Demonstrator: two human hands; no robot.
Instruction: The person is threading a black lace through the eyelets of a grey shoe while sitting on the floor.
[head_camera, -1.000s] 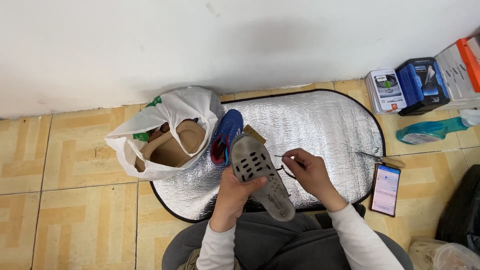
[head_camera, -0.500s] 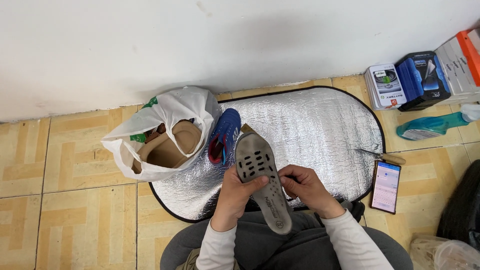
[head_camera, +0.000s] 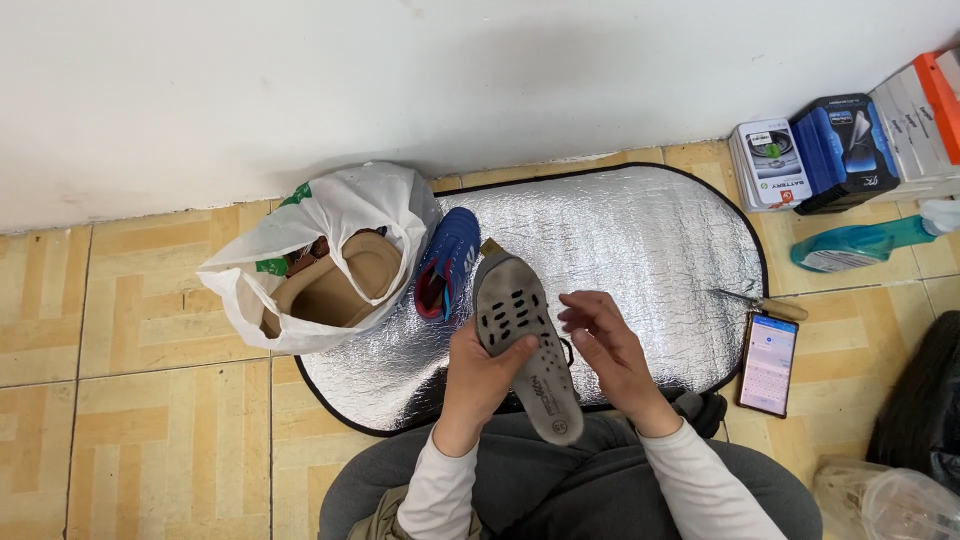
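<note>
My left hand (head_camera: 478, 378) grips a grey perforated shoe insole (head_camera: 520, 330) from its left side, thumb across its top, holding it over my lap. Beside the insole's right edge hovers my right hand (head_camera: 607, 345), fingers spread and holding nothing. A blue shoe with a red lining (head_camera: 445, 262) lies on the silver foil mat (head_camera: 640, 250) just beyond the insole's far tip.
A white plastic bag (head_camera: 320, 250) with tan insoles inside sits left of the shoe. A phone (head_camera: 768, 364) and a small knife (head_camera: 760, 301) lie at the mat's right edge. Boxes (head_camera: 840, 145) and a teal bottle (head_camera: 860, 245) stand by the wall.
My right hand has come off the insole and opened beside it. The insole has stayed in my left hand, turned slightly more upright.
</note>
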